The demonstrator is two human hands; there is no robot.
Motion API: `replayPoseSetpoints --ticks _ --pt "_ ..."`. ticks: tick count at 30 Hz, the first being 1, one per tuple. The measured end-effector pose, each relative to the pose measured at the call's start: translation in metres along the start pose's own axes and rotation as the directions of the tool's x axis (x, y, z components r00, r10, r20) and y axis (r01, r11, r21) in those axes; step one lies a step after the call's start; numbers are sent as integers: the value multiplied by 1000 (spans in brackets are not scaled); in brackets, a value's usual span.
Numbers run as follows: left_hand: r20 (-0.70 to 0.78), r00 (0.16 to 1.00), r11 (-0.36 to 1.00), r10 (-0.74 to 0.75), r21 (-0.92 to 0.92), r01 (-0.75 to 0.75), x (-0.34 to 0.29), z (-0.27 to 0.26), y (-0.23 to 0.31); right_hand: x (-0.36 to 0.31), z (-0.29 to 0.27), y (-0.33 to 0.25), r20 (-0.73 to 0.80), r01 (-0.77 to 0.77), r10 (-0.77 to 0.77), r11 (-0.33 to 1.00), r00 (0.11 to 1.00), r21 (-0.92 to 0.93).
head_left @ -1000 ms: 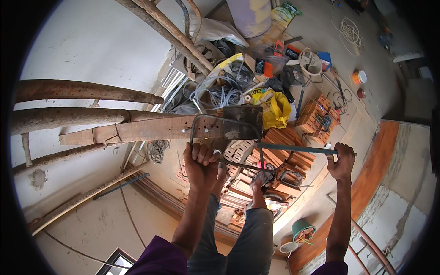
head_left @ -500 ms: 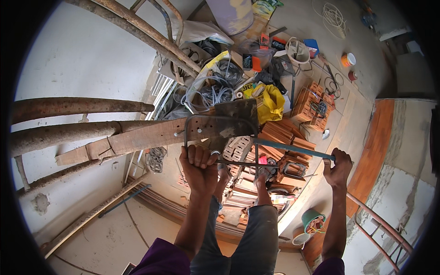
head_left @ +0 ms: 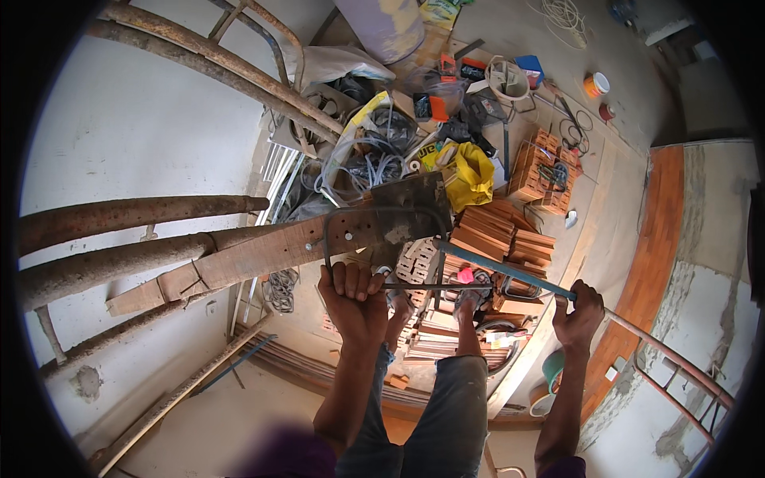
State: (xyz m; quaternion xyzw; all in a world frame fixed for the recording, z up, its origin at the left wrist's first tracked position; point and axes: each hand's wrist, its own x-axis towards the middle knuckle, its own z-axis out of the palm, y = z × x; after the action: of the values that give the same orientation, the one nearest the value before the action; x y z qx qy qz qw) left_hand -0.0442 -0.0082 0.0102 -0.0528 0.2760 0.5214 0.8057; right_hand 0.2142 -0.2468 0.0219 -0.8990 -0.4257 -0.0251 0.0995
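A thin dark steel rod (head_left: 414,285), bent into an angular loop, lies over the end of a wooden plank (head_left: 263,256). My left hand (head_left: 351,307) closes its fingers round the loop's lower left corner. My right hand (head_left: 578,315) is wrapped round the outer end of a blue bar (head_left: 510,272). That bar slants down to the right, its inner end beside the loop's right side. A dark plate (head_left: 408,209) covers the plank's right end, and bolts stick up left of it. How the bar meets the rod is too small to make out.
Rusty scaffold pipes (head_left: 143,213) run along the left wall beside the plank. Below stand stacked clay tiles (head_left: 486,231) and hollow bricks (head_left: 543,175). A yellow bag (head_left: 470,177), a bucket (head_left: 508,78) and coiled clear hose (head_left: 374,155) clutter the floor. My feet stand among the tiles.
My right hand has moved slightly down and toward me, so the blue bar slopes more steeply. The left hand keeps its hold on the rod. The whole view has shifted a little.
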Motion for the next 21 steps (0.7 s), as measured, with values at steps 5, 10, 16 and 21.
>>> replayPoseSetpoints --ticks 5,10,16,21 --pt "29 999 998 -33 57 31 2 -1 3 -1 -7 -3 69 -32 30 999 997 31" --pt "5 997 989 -74 128 73 -1 8 10 18 -20 8 131 23 -30 998 991 55" --pt "-92 990 946 -110 297 133 -3 11 24 54 -26 13 200 64 -92 988 975 140" --pt "1 998 943 -69 326 65 -7 4 28 75 -26 35 171 120 -155 972 973 201"
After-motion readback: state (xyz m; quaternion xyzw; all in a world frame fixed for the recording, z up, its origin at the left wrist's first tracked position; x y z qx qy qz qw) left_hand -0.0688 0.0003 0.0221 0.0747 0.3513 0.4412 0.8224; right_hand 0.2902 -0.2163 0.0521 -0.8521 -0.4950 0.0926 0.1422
